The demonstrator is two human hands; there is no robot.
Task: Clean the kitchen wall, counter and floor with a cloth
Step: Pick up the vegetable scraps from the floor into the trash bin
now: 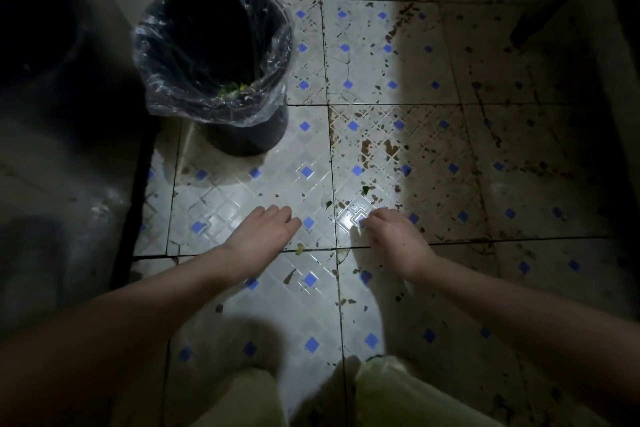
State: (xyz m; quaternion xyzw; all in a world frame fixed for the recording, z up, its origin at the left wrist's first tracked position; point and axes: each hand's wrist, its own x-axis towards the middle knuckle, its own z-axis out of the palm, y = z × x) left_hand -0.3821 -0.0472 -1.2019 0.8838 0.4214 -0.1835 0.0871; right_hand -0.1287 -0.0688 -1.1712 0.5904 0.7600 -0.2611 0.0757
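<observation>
Tiled floor (294, 308) fills most of the frame, white tiles with small blue diamonds. It is lit in the centre and dark at the right, where it is heavily spotted with brown and black grime. Two larger brown stains (367, 147) sit centre right, with a couple of green leaf bits (365, 189) just below them.

One black trash bin (214, 62) with a clear plastic liner stands upper left of centre, upright, green-yellow scraps (232, 92) visible inside. A dark bulky unit (62, 149) takes up the left edge, too dim to identify. Dark furniture shapes in the upper right corner, unclear.

Two bare forearms reach down from the bottom corners. Left hand (266, 232) is low over the tiles at centre, fingers loosely extended, holding nothing. Right hand (391, 236) is just right of centre, fingers curled down with the tips at a glossy tile; cannot tell whether it pinches anything. One small yellowish scrap (300, 248) lies on the grout line between the hands, nearer the left one.

Two pale trouser knees (398, 392) at bottom centre. The bin stands well above both hands in the frame.
</observation>
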